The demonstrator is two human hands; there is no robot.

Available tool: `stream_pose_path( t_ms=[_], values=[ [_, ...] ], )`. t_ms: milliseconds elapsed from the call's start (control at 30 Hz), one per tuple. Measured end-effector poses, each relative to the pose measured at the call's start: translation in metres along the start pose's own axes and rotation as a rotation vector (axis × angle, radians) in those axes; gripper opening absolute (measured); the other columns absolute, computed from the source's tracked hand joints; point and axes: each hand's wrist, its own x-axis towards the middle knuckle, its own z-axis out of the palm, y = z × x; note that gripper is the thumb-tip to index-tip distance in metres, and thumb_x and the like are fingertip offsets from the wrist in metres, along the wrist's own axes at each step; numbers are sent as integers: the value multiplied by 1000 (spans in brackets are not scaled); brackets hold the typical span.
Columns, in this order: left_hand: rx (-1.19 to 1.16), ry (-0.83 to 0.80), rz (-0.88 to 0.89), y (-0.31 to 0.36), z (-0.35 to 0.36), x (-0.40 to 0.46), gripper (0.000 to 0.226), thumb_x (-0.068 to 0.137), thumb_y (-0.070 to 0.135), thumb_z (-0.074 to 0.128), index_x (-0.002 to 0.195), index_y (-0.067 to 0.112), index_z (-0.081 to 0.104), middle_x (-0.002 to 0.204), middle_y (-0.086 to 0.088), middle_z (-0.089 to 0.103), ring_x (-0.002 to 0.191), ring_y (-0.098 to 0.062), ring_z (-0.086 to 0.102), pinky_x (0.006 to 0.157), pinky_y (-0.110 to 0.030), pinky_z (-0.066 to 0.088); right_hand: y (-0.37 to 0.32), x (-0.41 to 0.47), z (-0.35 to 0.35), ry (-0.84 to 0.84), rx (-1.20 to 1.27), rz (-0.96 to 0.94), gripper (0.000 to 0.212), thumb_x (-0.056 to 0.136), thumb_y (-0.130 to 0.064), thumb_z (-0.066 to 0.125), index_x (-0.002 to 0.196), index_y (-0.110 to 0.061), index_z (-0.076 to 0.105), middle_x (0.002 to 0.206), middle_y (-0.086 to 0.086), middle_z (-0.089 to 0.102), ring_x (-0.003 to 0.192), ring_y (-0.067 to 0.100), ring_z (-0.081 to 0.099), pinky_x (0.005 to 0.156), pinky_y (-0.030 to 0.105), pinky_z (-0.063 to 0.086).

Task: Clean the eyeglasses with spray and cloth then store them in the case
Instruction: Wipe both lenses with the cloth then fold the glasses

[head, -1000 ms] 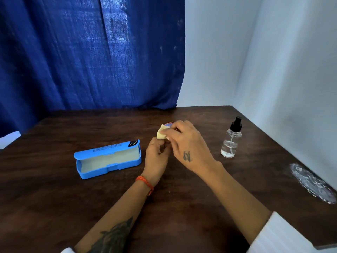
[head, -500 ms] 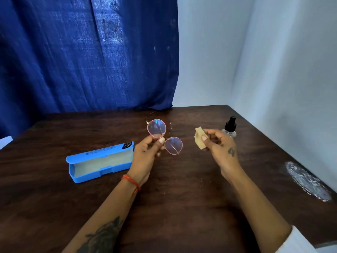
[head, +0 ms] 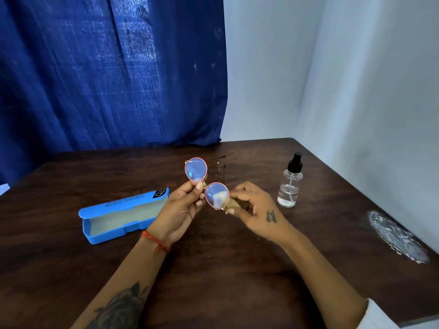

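Note:
Round eyeglasses (head: 196, 171) with a thin pink frame are held up over the table, lenses facing me. My left hand (head: 180, 210) pinches them at the bridge between the two lenses. My right hand (head: 256, 210) pinches a small beige cloth (head: 231, 205) against the lower right lens from behind. An open blue glasses case (head: 123, 216) lies on the table to the left, with a pale lining and nothing visible inside. A clear spray bottle (head: 290, 184) with a black nozzle stands upright to the right of my hands.
The dark wooden table (head: 213, 269) runs into a corner of white walls on the right. A blue curtain (head: 107, 74) hangs behind it. A whitish smear (head: 396, 236) marks the table near its right edge.
My hands first worked close together on the glasses, then my right hand pulled away with the cloth. Now it has come back and put the cloth against the lower right lens.

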Motion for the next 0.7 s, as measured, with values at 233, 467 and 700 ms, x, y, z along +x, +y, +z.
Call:
stream_pose_path(
  t_ms=[233, 467, 700],
  values=[
    [49, 7, -19, 9, -5, 1, 9, 78, 14, 52, 82, 10, 58, 65, 9, 56, 55, 0, 47, 49, -10, 39, 5, -6, 6, -89, -300, -142, 17, 84, -7, 63, 101, -10, 63, 99, -4, 44, 81, 5, 45, 72, 9, 33],
    [27, 27, -64, 15, -6, -1, 9, 77, 12, 51, 78, 7, 58, 65, 6, 55, 54, -1, 46, 45, -11, 38, 9, -6, 5, -91, -466, -142, 18, 86, -7, 61, 104, -8, 62, 104, 8, 51, 90, 21, 53, 75, 22, 40],
    [-11, 18, -43, 22, -4, -4, 23, 80, 13, 49, 66, 13, 67, 61, 5, 54, 51, -1, 47, 49, -12, 45, 18, -5, -3, -104, -602, -63, 17, 90, -12, 54, 104, -5, 61, 106, 9, 48, 95, 23, 49, 75, 26, 42]
  ],
)
